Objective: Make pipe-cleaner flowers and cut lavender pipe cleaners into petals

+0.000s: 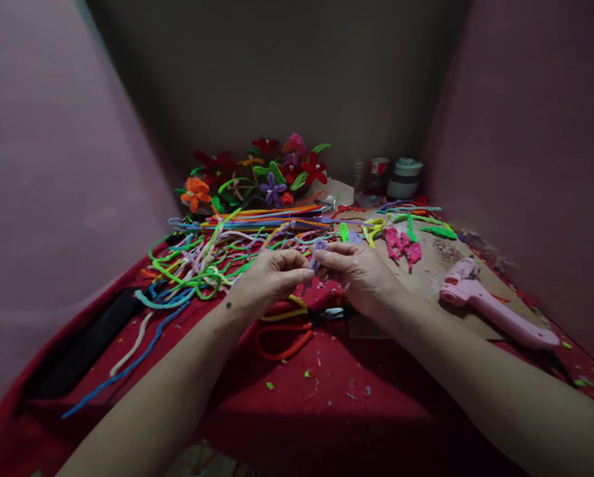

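Between my two hands is a small purple piece of pipe cleaner (319, 252), bent into a narrow loop that stands roughly upright. My left hand (279, 273) pinches its lower end between thumb and fingertips. From the other side, my right hand (363, 270) grips the loop higher up with thumb and forefinger. The fingertips partly cover the piece. Just below the hands lies a tool with an orange-red looped handle (283, 346) and a shiny metal end, partly in shadow. A tangle of coloured pipe cleaners (212, 265) spreads left of my left hand.
Pipe-cleaner flowers (271, 175) stand at the back. A pink glue gun (500, 308) lies on a cardboard sheet (426, 265) at right, near pink petals (402, 246). Behind are a lidded jar (404, 177) and a dark jar (377, 175). Scraps dot the red cloth (336, 391).
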The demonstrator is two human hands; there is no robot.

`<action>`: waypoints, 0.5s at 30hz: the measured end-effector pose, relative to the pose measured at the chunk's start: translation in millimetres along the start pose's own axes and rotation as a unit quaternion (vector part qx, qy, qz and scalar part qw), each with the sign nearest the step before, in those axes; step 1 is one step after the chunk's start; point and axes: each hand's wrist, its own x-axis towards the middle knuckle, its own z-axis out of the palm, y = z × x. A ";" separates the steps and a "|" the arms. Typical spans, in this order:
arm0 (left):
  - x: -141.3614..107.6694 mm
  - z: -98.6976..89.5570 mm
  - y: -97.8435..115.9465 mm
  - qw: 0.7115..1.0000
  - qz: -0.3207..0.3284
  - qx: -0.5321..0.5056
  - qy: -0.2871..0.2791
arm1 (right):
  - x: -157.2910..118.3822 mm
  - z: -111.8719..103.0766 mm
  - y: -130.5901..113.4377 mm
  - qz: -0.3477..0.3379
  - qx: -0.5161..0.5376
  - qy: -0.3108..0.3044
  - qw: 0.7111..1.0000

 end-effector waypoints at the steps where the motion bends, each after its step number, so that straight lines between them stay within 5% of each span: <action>1: 0.1 -1.0 -0.7 1.000 -0.002 -0.012 -0.007 | 0.8 -0.6 0.5 0.009 0.009 -0.011 1.000; 15: 3.3 -2.5 -7.6 0.992 0.017 -0.096 -0.082 | 3.3 -4.6 -1.7 0.063 0.085 -0.067 0.992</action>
